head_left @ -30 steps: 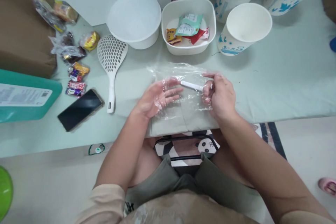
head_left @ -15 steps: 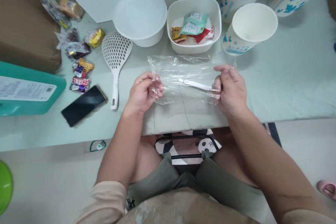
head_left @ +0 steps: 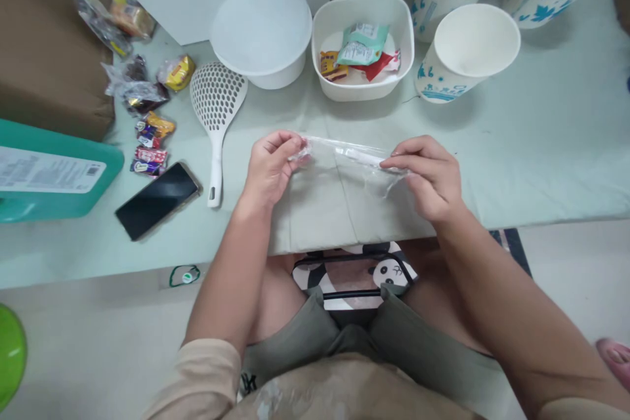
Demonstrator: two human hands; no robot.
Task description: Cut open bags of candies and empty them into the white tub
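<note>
Crosswise, on the near side of the white rounded-square plastic bowl [head_left: 361,92], I see crinkled clear plastic film [head_left: 327,146] taut between the left hand [head_left: 270,167] and right hand [head_left: 432,174], each pinching an end; a slim white stick [head_left: 361,156] lies lengthwise along it, nearer the right.

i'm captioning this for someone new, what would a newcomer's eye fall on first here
Probably the shiny clear plastic, held between the left hand and right hand at the table's near side, with a slim white piece showing there. Beyond them, bright packets in a squarish white tub catch the eye, as does the big teal container at far left.
</note>
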